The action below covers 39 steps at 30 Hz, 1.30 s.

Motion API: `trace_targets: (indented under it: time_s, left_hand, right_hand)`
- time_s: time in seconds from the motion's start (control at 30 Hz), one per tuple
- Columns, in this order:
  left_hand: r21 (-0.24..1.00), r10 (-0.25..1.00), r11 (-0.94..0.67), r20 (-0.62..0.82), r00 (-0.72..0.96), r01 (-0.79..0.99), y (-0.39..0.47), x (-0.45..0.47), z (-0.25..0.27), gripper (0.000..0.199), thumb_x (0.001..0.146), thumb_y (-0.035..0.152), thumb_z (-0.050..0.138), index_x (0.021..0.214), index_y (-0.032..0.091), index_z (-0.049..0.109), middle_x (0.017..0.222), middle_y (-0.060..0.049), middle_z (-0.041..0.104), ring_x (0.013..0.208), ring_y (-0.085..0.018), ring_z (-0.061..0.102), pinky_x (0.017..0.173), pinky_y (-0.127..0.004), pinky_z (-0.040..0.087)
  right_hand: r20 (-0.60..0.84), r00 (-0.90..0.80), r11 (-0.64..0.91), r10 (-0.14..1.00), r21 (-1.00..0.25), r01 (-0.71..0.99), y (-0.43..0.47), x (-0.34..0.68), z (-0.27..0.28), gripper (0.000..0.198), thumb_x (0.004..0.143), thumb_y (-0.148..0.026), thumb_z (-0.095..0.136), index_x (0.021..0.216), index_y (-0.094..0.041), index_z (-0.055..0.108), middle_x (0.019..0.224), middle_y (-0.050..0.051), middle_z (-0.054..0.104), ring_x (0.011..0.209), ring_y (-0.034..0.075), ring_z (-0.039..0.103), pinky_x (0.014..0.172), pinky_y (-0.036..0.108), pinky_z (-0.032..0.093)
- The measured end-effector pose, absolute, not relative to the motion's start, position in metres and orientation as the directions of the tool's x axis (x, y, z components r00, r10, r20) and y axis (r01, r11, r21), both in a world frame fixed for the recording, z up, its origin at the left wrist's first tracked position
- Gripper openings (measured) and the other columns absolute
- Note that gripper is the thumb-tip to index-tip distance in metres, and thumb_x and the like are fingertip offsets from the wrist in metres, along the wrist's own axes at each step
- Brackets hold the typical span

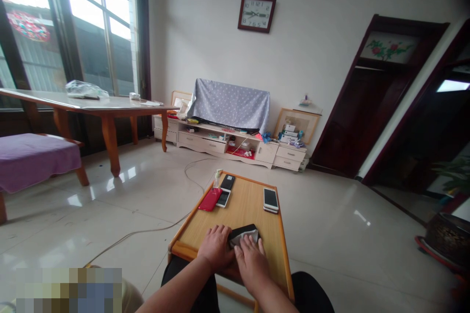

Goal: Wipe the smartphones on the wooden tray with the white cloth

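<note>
A black smartphone (240, 229) lies at the near end of a small wooden table (244, 195). My left hand (216, 246) is at its left side, fingers bent against the edge and holding it. With my right hand (252, 259) I press a light grey cloth (244, 237) onto the phone's face; the fingers rest on the cloth and partly hide it. Farther up the tabletop on the left are a red phone (210, 199), a white phone (223, 198), a black phone (228, 182) and a small clear pump bottle (217, 179). Stacked white phones (270, 199) lie on the right.
A cable (147, 231) runs over the tiled floor to the left. Beyond stand a low white cabinet (266, 154) with a cloth-covered object (231, 105), a larger table (121, 105) and a purple-covered bench (36, 159). A potted plant (448, 239) is at far right.
</note>
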State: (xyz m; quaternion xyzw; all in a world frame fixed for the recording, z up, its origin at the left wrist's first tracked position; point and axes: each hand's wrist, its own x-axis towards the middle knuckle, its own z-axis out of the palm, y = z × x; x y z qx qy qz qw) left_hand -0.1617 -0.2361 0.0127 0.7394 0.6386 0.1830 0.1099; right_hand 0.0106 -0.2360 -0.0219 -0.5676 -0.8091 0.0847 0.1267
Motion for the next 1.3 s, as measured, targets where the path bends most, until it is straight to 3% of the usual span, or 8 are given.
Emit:
trace_targets:
  time_s: [0.1,0.2,0.43,0.67,0.97,1.17,1.3]
  left_hand:
    - [0.393,0.984,-0.165,0.133,0.121,0.905,-0.236,-0.163,0.012,0.045,0.074,0.042,0.062,0.117,0.028,0.059,0.119,-0.007,0.062,0.115,-0.028,0.052,0.100,-0.040,0.036]
    - [0.388,0.982,-0.171,0.139,0.127,0.906,-0.236,-0.164,0.012,0.046,0.073,0.044,0.062,0.117,0.028,0.058,0.118,-0.007,0.062,0.115,-0.028,0.052,0.099,-0.040,0.037]
    - [0.384,0.980,-0.181,0.145,0.135,0.905,-0.236,-0.163,0.011,0.049,0.070,0.040,0.064,0.116,0.028,0.058,0.121,-0.007,0.061,0.115,-0.029,0.051,0.100,-0.040,0.036]
    - [0.377,0.979,-0.188,0.144,0.143,0.907,-0.234,-0.164,0.008,0.041,0.074,0.041,0.061,0.114,0.028,0.059,0.117,-0.007,0.061,0.112,-0.027,0.052,0.097,-0.040,0.037]
    - [0.369,0.978,-0.191,0.149,0.146,0.910,-0.234,-0.164,0.008,0.046,0.069,0.042,0.065,0.113,0.028,0.059,0.117,-0.006,0.061,0.113,-0.028,0.051,0.097,-0.039,0.036]
    - [0.375,0.977,-0.192,0.162,0.140,0.907,-0.234,-0.165,0.005,0.036,0.079,0.041,0.056,0.112,0.028,0.058,0.115,-0.005,0.062,0.110,-0.026,0.052,0.095,-0.038,0.036]
    - [0.372,0.976,-0.195,0.166,0.142,0.907,-0.234,-0.165,0.005,0.036,0.079,0.043,0.056,0.111,0.028,0.058,0.115,-0.006,0.062,0.110,-0.026,0.052,0.095,-0.038,0.036]
  right_hand:
    - [0.118,-0.390,0.406,0.913,-0.328,0.853,-0.246,0.002,-0.026,0.060,0.105,-0.049,0.017,0.146,-0.022,0.051,0.153,0.006,0.046,0.147,0.025,0.033,0.124,0.051,0.009]
    - [0.115,-0.348,0.366,0.930,-0.352,0.861,-0.239,0.013,-0.022,0.062,0.105,-0.050,0.014,0.144,-0.024,0.053,0.152,0.005,0.047,0.146,0.025,0.035,0.124,0.053,0.008]
    - [0.110,-0.198,0.221,0.974,-0.262,0.939,-0.217,0.029,-0.012,0.062,0.105,-0.050,0.016,0.143,-0.019,0.055,0.152,0.011,0.047,0.146,0.027,0.035,0.123,0.053,0.011]
    - [0.165,-0.377,0.411,0.912,-0.362,0.836,-0.251,-0.003,-0.020,0.060,0.105,-0.049,0.017,0.144,-0.022,0.054,0.151,0.007,0.048,0.146,0.025,0.035,0.124,0.051,0.010]
    - [0.101,-0.181,0.204,0.978,-0.311,0.928,-0.208,0.021,-0.009,0.062,0.105,-0.050,0.017,0.142,-0.021,0.057,0.152,0.010,0.047,0.146,0.027,0.035,0.123,0.053,0.009]
    - [0.092,-0.375,0.382,0.922,-0.363,0.850,-0.232,-0.005,-0.018,0.063,0.104,-0.053,0.016,0.145,-0.021,0.053,0.152,0.007,0.046,0.147,0.025,0.034,0.124,0.050,0.009]
    - [0.094,-0.378,0.384,0.921,-0.385,0.839,-0.228,0.001,-0.014,0.061,0.105,-0.051,0.014,0.144,-0.027,0.054,0.151,0.004,0.049,0.146,0.023,0.035,0.124,0.050,0.006]
